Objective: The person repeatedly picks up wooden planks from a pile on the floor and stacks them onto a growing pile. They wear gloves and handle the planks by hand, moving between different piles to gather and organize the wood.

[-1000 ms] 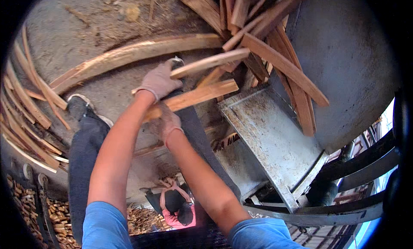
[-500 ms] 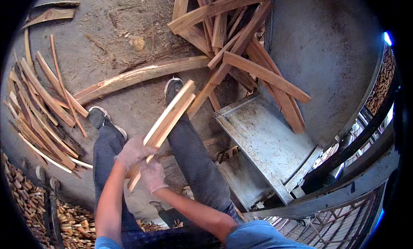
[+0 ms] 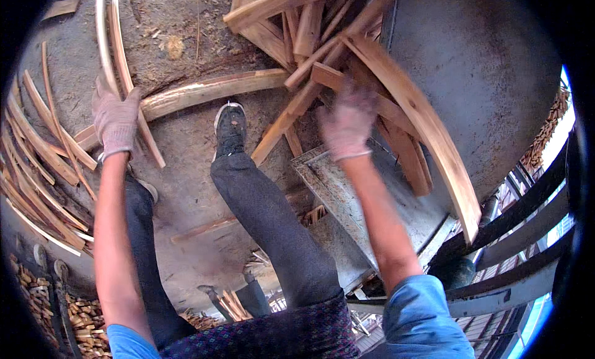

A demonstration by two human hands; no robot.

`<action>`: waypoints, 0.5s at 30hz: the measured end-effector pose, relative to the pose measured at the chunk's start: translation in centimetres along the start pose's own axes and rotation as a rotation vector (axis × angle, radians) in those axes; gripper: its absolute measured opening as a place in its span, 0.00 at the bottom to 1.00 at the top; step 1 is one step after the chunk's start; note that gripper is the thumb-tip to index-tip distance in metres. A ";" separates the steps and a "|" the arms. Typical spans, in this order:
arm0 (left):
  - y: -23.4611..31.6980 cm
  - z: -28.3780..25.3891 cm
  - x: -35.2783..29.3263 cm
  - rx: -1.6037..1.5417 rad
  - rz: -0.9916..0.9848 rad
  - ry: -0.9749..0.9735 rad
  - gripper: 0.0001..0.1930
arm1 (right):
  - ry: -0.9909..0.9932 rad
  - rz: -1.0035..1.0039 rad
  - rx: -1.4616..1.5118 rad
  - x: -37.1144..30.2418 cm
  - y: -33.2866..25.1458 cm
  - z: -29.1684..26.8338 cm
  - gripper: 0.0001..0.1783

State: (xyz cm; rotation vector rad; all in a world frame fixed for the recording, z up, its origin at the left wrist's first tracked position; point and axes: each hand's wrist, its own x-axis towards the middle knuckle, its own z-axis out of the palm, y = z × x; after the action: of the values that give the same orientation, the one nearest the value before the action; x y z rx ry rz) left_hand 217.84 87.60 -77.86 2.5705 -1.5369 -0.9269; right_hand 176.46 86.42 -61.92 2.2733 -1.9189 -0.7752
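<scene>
My left hand (image 3: 116,120), in a pale knitted glove, is over the left side with its thumb apart from its fingers. A pale wood strip (image 3: 104,39) runs up from beside its fingers, and a second thin strip (image 3: 126,67) passes by the thumb, angled away from the first. Whether the palm still touches either strip is hidden. My right hand (image 3: 348,120), gloved and blurred, hovers above the near end of the plank pile (image 3: 310,33) with its fingers spread and nothing in them. Right of it, a curved plank (image 3: 424,114) lies across other planks.
Several curved offcuts (image 3: 43,154) lie heaped at the far left. A long plank (image 3: 217,89) crosses the floor ahead of my feet. A metal platform (image 3: 347,191) stands right of my leg, beside a large dark metal sheet (image 3: 471,80). Stacked wood pieces (image 3: 90,325) are at the lower left.
My hands, together on wood pieces between my legs, have parted to the left and right. The two thin strips are now at the left, and a curved plank has appeared on the right.
</scene>
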 end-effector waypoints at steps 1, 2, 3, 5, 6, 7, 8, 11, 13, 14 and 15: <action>1.1 0.1 -0.9 -0.063 0.115 0.063 0.42 | -0.049 0.063 -0.136 0.8 2.5 -0.1 0.44; 3.1 0.4 -1.8 -0.137 0.243 0.123 0.42 | -0.160 0.085 -0.099 1.3 6.5 2.4 0.39; 5.7 0.4 -3.6 -0.222 0.249 0.069 0.41 | -0.202 0.082 -0.041 1.2 8.8 4.8 0.35; 10.5 0.4 -7.4 -0.365 0.255 -0.092 0.41 | -0.209 0.052 0.091 1.1 12.4 8.5 0.28; 11.8 0.6 -9.3 -0.413 0.233 -0.200 0.42 | -0.280 0.007 0.108 1.5 12.3 7.9 0.26; 12.9 0.7 -11.0 -0.404 0.270 -0.278 0.41 | -0.351 -0.033 0.124 1.9 12.4 7.1 0.23; 13.8 0.7 -12.0 -0.385 0.286 -0.340 0.40 | -0.517 -0.094 0.085 3.5 10.4 3.5 0.22; 17.9 0.2 -12.3 -0.649 0.324 -0.281 0.38 | -0.353 -0.234 0.065 1.6 8.7 0.9 0.20; 19.4 0.3 -11.1 -0.835 0.175 -0.584 0.36 | -0.176 -0.302 0.254 2.6 7.4 -2.1 0.23; 19.8 0.6 -10.5 -0.920 0.096 -0.731 0.35 | -0.185 -0.239 0.280 3.7 6.9 -3.4 0.24; 20.2 1.3 -10.9 -1.012 0.052 -0.859 0.35 | -0.200 -0.170 0.306 4.8 6.5 -4.7 0.26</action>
State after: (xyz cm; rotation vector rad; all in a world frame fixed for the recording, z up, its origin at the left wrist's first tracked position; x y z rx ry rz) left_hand 197.24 86.21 -67.71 1.4380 -0.7508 -2.2089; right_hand 173.01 79.29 -57.06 2.6604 -2.0746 -0.8022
